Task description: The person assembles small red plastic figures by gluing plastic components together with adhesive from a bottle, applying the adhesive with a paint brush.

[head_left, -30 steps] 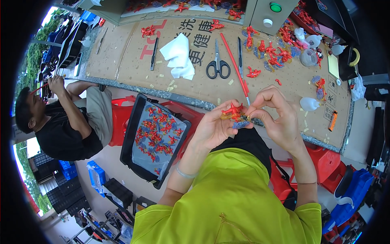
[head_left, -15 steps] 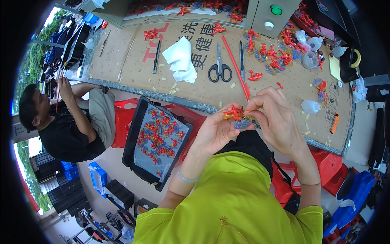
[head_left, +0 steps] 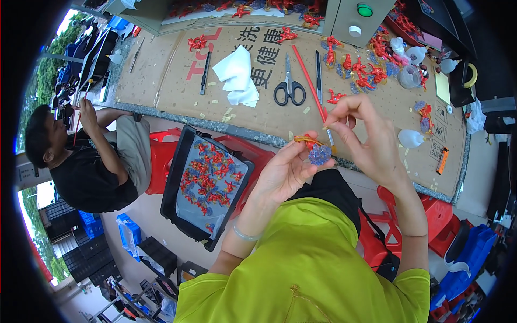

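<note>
My left hand (head_left: 285, 171) is closed around a small figurine (head_left: 320, 154) with a clear blue, bubbly base and red and orange parts, just off the table's front edge. Up and to the right of it, apart from the figurine, my right hand (head_left: 360, 132) pinches thumb and forefinger together. A tiny pale speck shows at those fingertips, too small to name. A long red-handled brush (head_left: 308, 78) lies on the table, its lower end close to my right fingers. Just beyond that hand lies a loose red figurine piece (head_left: 336, 97).
Black scissors (head_left: 289, 92), a white cloth (head_left: 236, 75) and a slim cutter (head_left: 319, 75) lie on the cardboard-covered table. Red figurines (head_left: 366, 75) cluster at right near a white squeeze bottle (head_left: 411, 138). A black tray (head_left: 171, 199) of figurines stands left; a co-worker (head_left: 86, 161) sits beyond.
My right hand has drawn away from the figurine, up and to the right. In my left hand the figurine has turned, so its blue base now faces up more.
</note>
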A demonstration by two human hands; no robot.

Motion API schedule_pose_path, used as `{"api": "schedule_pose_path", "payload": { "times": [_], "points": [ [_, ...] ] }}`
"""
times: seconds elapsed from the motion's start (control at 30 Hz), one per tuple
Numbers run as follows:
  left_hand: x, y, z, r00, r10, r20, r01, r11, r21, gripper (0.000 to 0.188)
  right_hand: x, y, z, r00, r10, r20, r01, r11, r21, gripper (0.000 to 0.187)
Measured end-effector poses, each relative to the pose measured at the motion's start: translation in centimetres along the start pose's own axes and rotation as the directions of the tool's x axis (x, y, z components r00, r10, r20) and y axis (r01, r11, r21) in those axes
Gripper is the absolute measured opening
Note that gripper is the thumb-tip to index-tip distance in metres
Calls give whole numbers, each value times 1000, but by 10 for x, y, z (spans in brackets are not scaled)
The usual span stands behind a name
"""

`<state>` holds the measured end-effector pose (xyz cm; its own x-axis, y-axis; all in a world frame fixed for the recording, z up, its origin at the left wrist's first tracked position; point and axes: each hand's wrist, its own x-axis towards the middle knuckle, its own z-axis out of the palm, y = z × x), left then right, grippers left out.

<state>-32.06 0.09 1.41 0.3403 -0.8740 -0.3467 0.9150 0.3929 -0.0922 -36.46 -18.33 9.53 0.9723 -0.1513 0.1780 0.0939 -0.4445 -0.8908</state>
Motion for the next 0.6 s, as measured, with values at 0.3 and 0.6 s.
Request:
{"api": "schedule_pose_path", "payload": {
  "times": [0.3,0.6],
  "points": [
    [2,3,2,994,-21,110,8,992,123,30,-9,26,10,979,163,124,-205,776,596,42],
    [-3,-10,7,832,509,222,-504,523,688,20,-35,31,34,931,352,-97,-198,710,676,53]
  ]
}}
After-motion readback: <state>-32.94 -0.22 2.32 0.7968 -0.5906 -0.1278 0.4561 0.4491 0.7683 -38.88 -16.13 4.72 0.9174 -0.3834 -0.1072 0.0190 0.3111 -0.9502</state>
